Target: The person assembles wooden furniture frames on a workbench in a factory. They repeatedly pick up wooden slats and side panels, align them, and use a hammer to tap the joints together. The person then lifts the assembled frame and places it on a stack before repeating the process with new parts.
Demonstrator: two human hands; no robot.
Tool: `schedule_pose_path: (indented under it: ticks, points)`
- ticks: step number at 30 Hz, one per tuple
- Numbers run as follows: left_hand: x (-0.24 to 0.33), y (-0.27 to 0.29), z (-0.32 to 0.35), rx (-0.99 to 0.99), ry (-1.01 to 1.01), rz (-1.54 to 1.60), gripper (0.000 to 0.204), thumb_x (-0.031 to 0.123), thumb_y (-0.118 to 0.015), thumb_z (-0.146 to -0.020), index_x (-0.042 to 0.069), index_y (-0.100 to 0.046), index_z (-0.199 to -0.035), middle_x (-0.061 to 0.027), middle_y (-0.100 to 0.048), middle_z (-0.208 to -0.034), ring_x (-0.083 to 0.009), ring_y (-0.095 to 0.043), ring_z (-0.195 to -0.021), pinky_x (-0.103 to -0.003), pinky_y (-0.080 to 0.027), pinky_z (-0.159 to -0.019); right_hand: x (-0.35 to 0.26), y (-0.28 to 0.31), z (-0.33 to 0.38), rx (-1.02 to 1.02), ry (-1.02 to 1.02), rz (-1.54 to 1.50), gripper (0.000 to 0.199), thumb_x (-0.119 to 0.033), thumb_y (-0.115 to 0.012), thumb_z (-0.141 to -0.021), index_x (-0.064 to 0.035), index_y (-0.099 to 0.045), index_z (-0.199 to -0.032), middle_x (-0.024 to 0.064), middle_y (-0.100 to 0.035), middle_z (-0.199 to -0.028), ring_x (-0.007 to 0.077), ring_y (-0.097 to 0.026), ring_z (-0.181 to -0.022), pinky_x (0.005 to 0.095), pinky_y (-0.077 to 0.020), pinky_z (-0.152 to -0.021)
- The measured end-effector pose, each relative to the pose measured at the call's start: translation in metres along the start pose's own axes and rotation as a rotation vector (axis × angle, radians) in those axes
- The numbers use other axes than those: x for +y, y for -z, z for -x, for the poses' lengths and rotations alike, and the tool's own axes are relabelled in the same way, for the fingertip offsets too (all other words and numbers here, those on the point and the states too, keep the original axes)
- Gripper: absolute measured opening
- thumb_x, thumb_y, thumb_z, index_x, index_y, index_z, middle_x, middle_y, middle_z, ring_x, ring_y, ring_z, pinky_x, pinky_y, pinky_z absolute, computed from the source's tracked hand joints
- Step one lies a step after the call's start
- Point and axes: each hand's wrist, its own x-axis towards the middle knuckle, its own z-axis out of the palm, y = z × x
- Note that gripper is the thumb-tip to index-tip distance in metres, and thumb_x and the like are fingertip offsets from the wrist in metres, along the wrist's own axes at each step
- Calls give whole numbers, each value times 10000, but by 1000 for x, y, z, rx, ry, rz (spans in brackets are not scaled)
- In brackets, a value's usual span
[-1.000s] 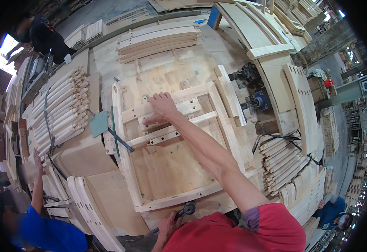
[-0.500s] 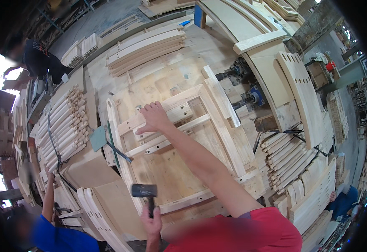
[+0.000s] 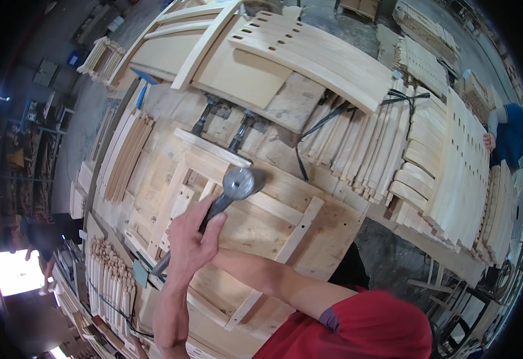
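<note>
The left hand (image 3: 192, 239) clenches a grey-headed metal hammer (image 3: 237, 184) above the pale wooden chair frame (image 3: 213, 197) at mid-bench; right hand's fingers hidden. Hammering the joint; next blow needs aim.

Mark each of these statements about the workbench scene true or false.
1. The left hand grips a grey metal-headed hammer with a dark handle. True.
2. The person's short sleeve is blue. False: it is red.
3. Black straps bind the stacked pale curved wooden slats right of the pale wooden frame. True.
4. The bundle of round pale wooden dowels lies at the upper right. False: it lies at the lower left, beside the frame.
5. The right hand holds the hammer. False: the right hand is hidden behind the left.
</note>
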Motion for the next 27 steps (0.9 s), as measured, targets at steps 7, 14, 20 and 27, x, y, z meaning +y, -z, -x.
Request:
schedule_pose_path:
  ticks: [7,14,20,27]
  points:
    - [15,-91,-77,-340,19,-225,265,295,-556,-1020,50,-607,-1108,-230,-663,-788,-420,-659,-736,-488,-503,-656,4,26,26,-13,-53,-76,731,-573,-687,-815,-24,-589,-1288,149,-608,-1336,310,-456,-1375,496,-239,-1163]
    - [87,-60,-162,-330,35,-200,347,354,-576,-996,73,-653,-1184,-237,-691,-861,-452,-680,-878,-530,-532,-812,31,43,44,-33,-136,-88,621,-501,-690,-830,-37,-619,-1237,135,-634,-1288,308,-487,-1342,490,-293,-1114]
    - [-25,-71,-72,-422,187,-313,301,312,-581,-1018,52,-658,-1150,-189,-667,-800,-381,-632,-724,-441,-500,-688,-34,30,60,-177,-62,-164,527,-440,-693,-844,-48,-645,-1192,124,-657,-1248,307,-513,-1313,485,-339,-1071]
    - [-22,38,42,523,457,-18,312,290,-587,-1025,2,-652,-1124,-146,-618,-739,-263,-583,-680,-390,-478,-678,19,50,20,-227,-291,-135,418,-368,-697,-859,-61,-675,-1141,110,-684,-1200,305,-544,-1280,479,-393,-1022]
